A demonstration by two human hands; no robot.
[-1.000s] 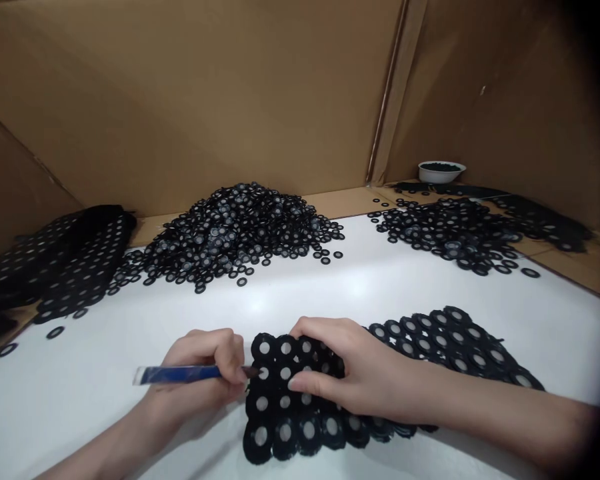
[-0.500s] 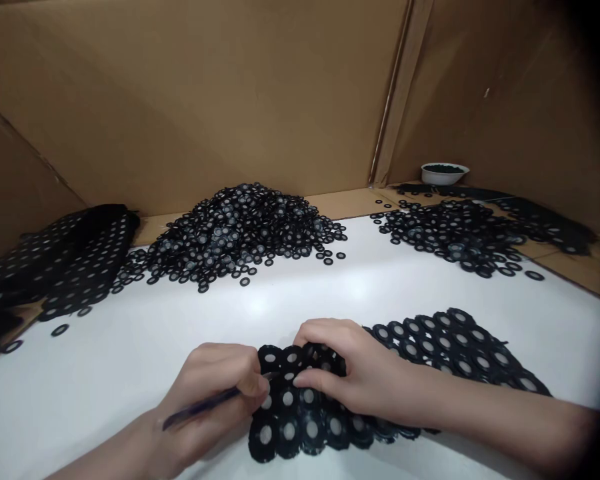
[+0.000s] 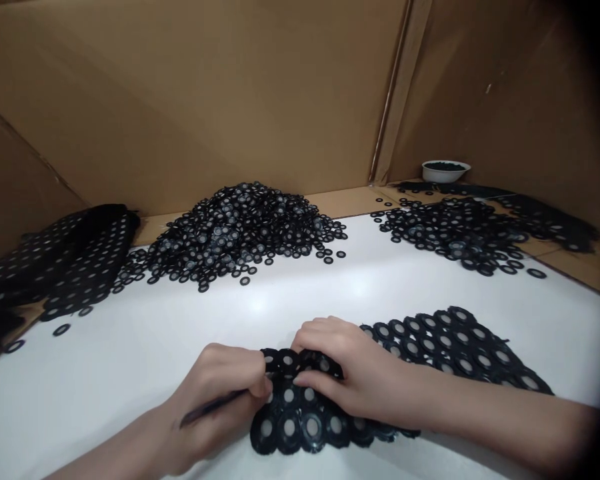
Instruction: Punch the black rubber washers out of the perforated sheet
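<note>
My left hand (image 3: 215,400) is shut around a slim blue-handled tool (image 3: 213,407), whose tip is hidden among my fingers at the edge of a sheet of joined black rings (image 3: 300,430). Each ring has a pale grey centre. My right hand (image 3: 335,367) lies over the sheet's upper part, its fingers curled down and pressing on the rings. The two hands nearly meet there, and the top edge of the sheet is bunched between them. The sheet continues to the right (image 3: 455,347) past my right wrist.
A white table (image 3: 130,347) carries a heap of loose black rings (image 3: 235,240) at the back and a wider spread (image 3: 450,237) to the right. Folded black sheets (image 3: 65,260) lie left. A white bowl (image 3: 445,171) stands back right before cardboard walls (image 3: 180,100).
My left hand has moved right and closer to my right hand. The tool has swung from nearly level to a slant. The sheet's top edge has bunched up under my fingers.
</note>
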